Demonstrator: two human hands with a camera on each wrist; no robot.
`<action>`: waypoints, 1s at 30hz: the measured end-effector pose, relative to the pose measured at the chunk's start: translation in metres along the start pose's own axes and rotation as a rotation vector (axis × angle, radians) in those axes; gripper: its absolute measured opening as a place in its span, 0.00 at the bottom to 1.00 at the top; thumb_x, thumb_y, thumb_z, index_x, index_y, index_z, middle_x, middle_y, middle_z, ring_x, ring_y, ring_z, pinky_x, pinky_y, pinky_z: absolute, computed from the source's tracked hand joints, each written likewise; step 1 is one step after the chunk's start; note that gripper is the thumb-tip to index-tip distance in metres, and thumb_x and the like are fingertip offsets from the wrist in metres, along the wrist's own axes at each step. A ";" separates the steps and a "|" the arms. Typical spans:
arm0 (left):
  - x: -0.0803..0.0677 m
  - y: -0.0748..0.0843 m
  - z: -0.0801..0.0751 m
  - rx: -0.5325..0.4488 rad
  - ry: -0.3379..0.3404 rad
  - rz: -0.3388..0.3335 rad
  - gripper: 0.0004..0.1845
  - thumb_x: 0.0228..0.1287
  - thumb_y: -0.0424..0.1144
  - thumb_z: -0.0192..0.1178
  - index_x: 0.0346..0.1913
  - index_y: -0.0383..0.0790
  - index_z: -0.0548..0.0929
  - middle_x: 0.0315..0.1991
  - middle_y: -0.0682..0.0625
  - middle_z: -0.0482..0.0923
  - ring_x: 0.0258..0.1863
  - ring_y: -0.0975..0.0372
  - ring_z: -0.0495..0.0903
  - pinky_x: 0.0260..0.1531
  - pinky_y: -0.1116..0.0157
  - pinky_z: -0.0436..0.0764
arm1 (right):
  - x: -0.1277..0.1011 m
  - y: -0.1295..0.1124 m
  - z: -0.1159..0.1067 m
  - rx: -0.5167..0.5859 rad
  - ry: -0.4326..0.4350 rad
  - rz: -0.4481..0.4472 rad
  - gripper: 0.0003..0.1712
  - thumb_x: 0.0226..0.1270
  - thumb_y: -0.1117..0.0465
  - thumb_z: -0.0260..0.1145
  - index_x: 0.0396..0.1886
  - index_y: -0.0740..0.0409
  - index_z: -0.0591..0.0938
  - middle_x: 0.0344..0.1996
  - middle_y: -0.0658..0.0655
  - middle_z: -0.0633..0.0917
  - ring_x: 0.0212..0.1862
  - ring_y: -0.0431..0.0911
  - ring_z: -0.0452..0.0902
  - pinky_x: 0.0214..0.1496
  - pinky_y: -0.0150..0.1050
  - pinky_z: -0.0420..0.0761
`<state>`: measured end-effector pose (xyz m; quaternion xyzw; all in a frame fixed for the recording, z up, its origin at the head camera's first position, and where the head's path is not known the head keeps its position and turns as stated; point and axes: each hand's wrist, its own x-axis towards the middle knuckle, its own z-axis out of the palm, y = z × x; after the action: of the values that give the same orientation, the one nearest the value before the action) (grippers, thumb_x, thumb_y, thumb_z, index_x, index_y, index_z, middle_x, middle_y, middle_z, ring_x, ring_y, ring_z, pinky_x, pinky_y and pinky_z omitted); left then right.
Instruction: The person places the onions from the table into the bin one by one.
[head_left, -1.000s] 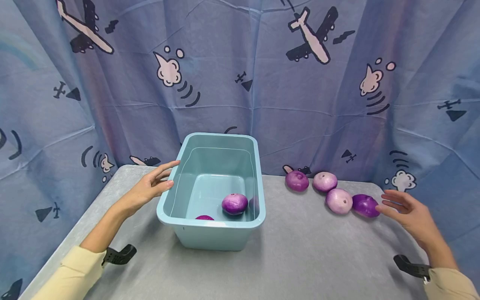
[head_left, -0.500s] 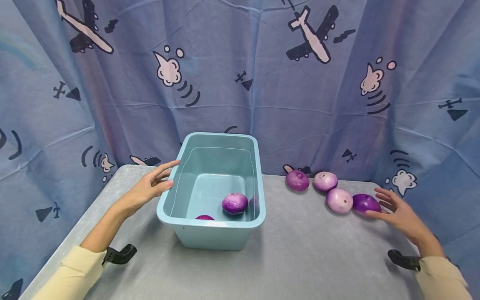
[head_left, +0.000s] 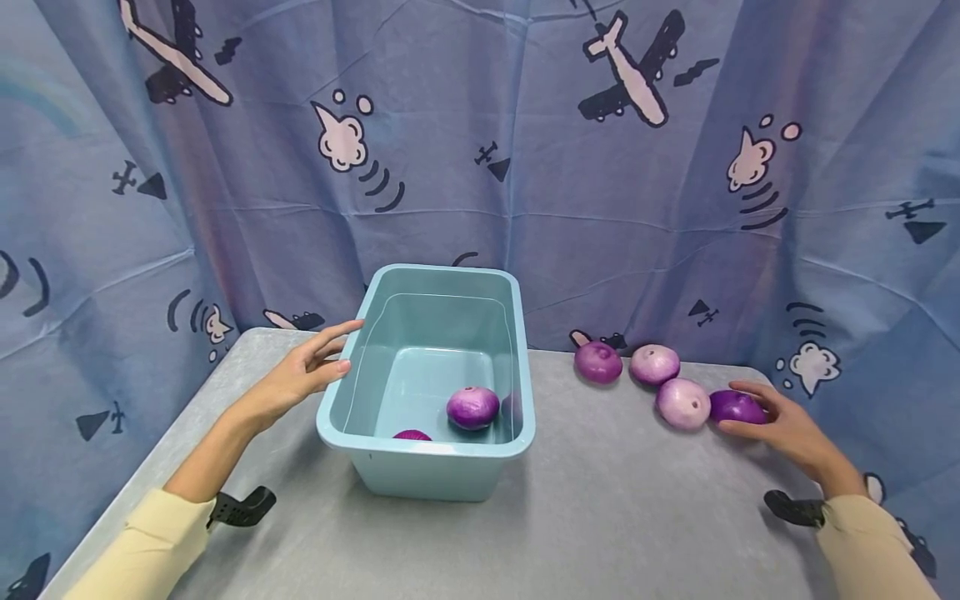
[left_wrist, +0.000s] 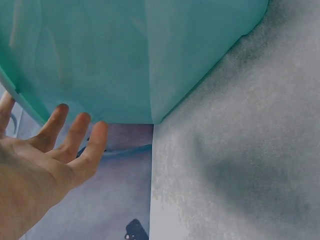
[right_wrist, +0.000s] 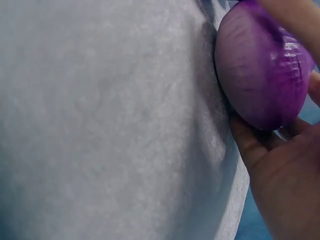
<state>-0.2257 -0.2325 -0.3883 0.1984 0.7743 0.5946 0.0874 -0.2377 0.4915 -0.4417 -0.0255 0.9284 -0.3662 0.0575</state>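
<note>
My left hand (head_left: 296,379) rests at the left rim of a light blue plastic tub (head_left: 425,448), its fingers extended. In the left wrist view several fingers (left_wrist: 92,145) stand beside the tub's outer wall (left_wrist: 90,60). Over at the right, my right hand (head_left: 791,429) curls round a dark purple red onion (head_left: 735,407) on the table, thumb on the near side and fingers on the far side. The right wrist view shows this red onion (right_wrist: 260,70) large, between the thumb and fingers. Inside the tub lies another red onion (head_left: 472,408); the front wall mostly hides a second one (head_left: 412,435).
Left of the gripped onion are a paler onion (head_left: 683,404), another pale one (head_left: 655,365) and a purple one (head_left: 598,362) near the table's back edge. The grey table (head_left: 600,517) meets a blue curtain (head_left: 450,125) with airplane prints behind it.
My right hand has moved left onto the dark purple onion, and its fingers have closed in round it. The left hand stays at the tub's rim. The view has shifted slightly.
</note>
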 end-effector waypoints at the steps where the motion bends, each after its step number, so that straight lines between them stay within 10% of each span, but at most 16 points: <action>1: 0.000 0.000 0.000 -0.001 0.000 0.000 0.32 0.79 0.42 0.55 0.80 0.54 0.59 0.76 0.37 0.55 0.69 0.42 0.65 0.60 0.41 0.69 | 0.001 0.000 0.000 -0.006 -0.001 0.005 0.50 0.69 0.50 0.72 0.78 0.67 0.56 0.67 0.81 0.61 0.63 0.76 0.61 0.55 0.68 0.73; 25: 0.000 0.001 0.001 0.003 0.006 -0.006 0.32 0.78 0.42 0.55 0.80 0.54 0.60 0.76 0.36 0.54 0.68 0.41 0.66 0.60 0.40 0.68 | -0.010 -0.006 -0.015 0.017 0.070 0.023 0.50 0.70 0.48 0.71 0.79 0.64 0.55 0.69 0.82 0.59 0.64 0.78 0.59 0.55 0.70 0.71; 30: 0.000 0.001 0.001 0.000 0.006 -0.005 0.32 0.78 0.42 0.55 0.80 0.54 0.60 0.76 0.36 0.54 0.68 0.41 0.65 0.60 0.40 0.68 | -0.014 -0.014 -0.021 0.015 0.109 -0.006 0.48 0.70 0.49 0.71 0.79 0.63 0.57 0.68 0.82 0.61 0.62 0.77 0.61 0.44 0.41 0.83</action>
<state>-0.2251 -0.2312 -0.3879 0.1947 0.7751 0.5948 0.0864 -0.2268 0.4966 -0.4155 -0.0080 0.9273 -0.3743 0.0059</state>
